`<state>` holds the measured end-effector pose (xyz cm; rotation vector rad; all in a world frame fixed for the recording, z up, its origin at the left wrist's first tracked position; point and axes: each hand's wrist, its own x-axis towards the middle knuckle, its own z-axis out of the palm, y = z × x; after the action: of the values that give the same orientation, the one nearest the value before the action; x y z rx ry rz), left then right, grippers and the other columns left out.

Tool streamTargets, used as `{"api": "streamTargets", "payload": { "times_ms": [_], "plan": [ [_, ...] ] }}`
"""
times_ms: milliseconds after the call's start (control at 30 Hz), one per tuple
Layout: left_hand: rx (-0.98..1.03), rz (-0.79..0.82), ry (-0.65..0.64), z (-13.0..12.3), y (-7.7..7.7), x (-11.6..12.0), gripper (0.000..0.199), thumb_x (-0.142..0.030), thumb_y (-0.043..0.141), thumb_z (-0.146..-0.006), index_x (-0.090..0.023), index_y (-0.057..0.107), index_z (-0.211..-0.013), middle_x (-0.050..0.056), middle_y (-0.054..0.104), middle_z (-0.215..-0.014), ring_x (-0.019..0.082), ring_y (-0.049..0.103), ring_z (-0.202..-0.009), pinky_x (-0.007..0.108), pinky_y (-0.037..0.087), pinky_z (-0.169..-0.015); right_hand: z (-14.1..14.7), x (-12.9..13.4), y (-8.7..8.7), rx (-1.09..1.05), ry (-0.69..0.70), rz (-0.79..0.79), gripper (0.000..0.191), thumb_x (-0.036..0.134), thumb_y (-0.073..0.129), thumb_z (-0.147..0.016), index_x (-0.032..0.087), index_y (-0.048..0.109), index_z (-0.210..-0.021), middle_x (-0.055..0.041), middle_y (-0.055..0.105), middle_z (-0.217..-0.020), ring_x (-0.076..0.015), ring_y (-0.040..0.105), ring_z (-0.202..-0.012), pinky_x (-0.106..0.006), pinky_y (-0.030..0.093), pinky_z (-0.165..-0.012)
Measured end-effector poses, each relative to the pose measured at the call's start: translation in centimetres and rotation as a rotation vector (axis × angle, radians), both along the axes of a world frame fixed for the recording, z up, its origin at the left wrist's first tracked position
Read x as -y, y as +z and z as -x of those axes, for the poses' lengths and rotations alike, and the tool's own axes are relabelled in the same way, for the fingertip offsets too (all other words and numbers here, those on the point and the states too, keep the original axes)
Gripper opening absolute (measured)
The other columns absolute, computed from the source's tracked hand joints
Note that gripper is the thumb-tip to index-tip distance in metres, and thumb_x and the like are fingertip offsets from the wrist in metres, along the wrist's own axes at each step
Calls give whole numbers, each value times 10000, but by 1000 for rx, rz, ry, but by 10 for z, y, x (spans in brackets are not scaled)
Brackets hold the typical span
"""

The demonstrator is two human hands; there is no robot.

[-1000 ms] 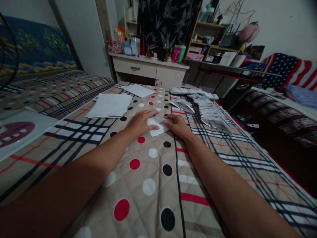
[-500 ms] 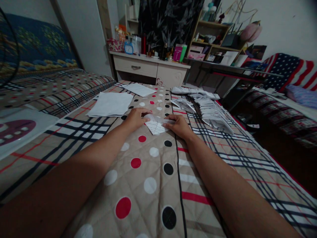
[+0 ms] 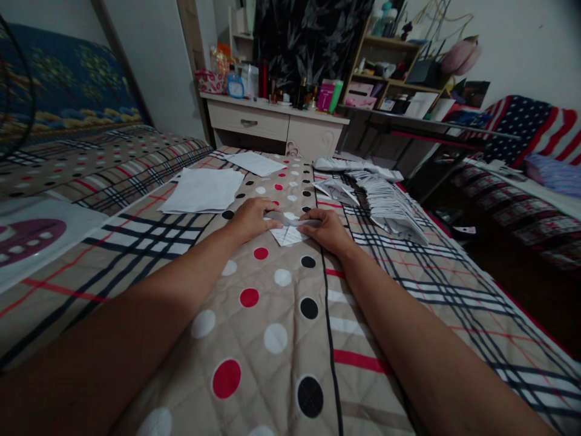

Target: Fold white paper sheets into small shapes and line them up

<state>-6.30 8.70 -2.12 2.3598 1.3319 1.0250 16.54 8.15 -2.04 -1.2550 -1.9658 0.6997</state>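
A small folded sheet of paper (image 3: 289, 236) lies on the patterned bedspread (image 3: 281, 315), with its pointed side toward me and faint print on its flaps. My left hand (image 3: 252, 218) pinches the left end of its raised far flap between thumb and fingers. At the right end of that flap, my right hand (image 3: 325, 229) grips the paper the same way. The flap curves up between both hands. Just beyond my left hand rests a stack of white sheets (image 3: 204, 191). Past my right hand lies a single folded paper piece (image 3: 336, 192).
A long row of folded paper pieces (image 3: 388, 206) lies at the right, with another bundle (image 3: 356, 168) behind it. More white sheets (image 3: 256, 163) lie farther back. A white plastic bag (image 3: 45, 236) is at the left. A drawer cabinet (image 3: 272, 124) stands beyond the bed.
The far flap of the paper has been lifted and bent toward me, now curving between the hands. Both hands have stayed in nearly the same place.
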Motion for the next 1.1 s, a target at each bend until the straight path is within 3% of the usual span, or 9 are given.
{"api": "streamTargets", "payload": {
  "times_ms": [133,267,400,567,700,800,900,1100],
  "plan": [
    [6,-67,-113,-1,1,2,65,-130,715,-718,-180,736,-753,12,647,-785,151,597,-761,277,441,-706,0,2,2,25,24,-45,165,167,691,-694,158,751,-848,-21,707,-771,-134,592,-663,-227,414,-594],
    [-4,-70,-168,0,4,4,129,-51,667,-717,-171,714,-714,7,632,-767,132,578,-718,262,423,-675,1,7,5,84,29,-123,141,114,672,-692,168,736,-804,-19,705,-779,-143,606,-699,-243,433,-647],
    [-66,-91,-152,1,6,7,132,-48,654,-738,-170,706,-731,19,648,-797,152,594,-767,280,437,-720,0,11,7,143,26,-213,178,65,641,-685,176,726,-795,-30,708,-816,-164,630,-755,-260,450,-692],
    [-169,-138,-108,1,6,9,134,-67,623,-786,-173,701,-764,34,656,-839,186,603,-853,306,442,-758,-5,14,8,249,-21,-269,128,144,685,-739,184,734,-850,-43,722,-840,-178,632,-768,-277,441,-705],
    [-203,-172,-43,-1,4,9,148,-106,616,-818,-182,718,-893,46,658,-921,198,604,-892,315,450,-770,-3,15,10,327,-99,-260,98,170,700,-759,190,740,-847,-48,733,-849,-189,638,-778,-280,427,-702],
    [-199,-164,-19,-3,2,9,205,-123,616,-826,-197,726,-982,47,661,-965,191,610,-885,309,459,-765,1,17,13,424,-80,-343,96,137,661,-783,182,738,-820,-57,725,-857,-194,636,-803,-284,410,-714],
    [-190,-169,-31,-4,2,8,173,-111,608,-822,-198,740,-891,42,668,-918,191,614,-887,304,461,-768,3,21,15,491,-40,-417,165,96,596,-798,185,734,-786,-58,705,-861,-189,627,-811,-281,392,-703],
    [-170,-159,-99,0,5,9,206,-22,576,-756,-171,719,-765,50,666,-845,191,617,-863,306,471,-776,1,34,20,543,33,-421,244,65,542,-748,185,741,-822,-58,697,-898,-186,621,-822,-269,398,-700]
  ]
}}
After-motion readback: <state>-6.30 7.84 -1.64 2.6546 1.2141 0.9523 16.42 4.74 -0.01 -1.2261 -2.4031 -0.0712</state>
